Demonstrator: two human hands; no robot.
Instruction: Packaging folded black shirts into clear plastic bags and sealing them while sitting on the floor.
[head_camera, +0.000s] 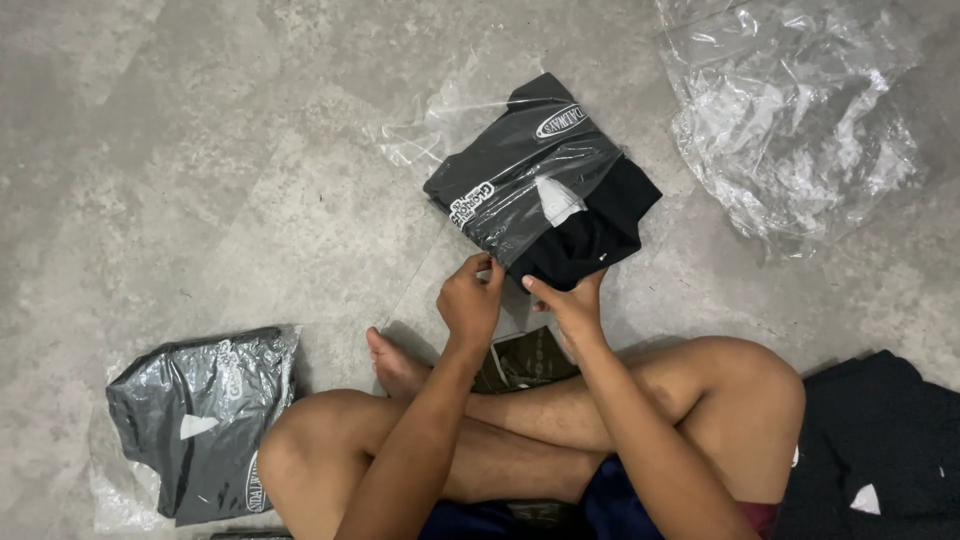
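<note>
Garment (580, 235) half hidden in bag (520, 170)

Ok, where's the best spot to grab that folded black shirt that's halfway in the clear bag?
Probably the bare near edge of the folded black shirt, coming from the person's side. That end sticks out of the clear bag, whose open mouth faces the left hand and right hand; elsewhere only slippery film shows.

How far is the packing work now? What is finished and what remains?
Done: one bagged garment lies sealed at the left. In hand: left hand and right hand hold the open end of a clear bag with a folded black garment partly inside. Left: dark clothes and empty bags wait at the right.
</note>
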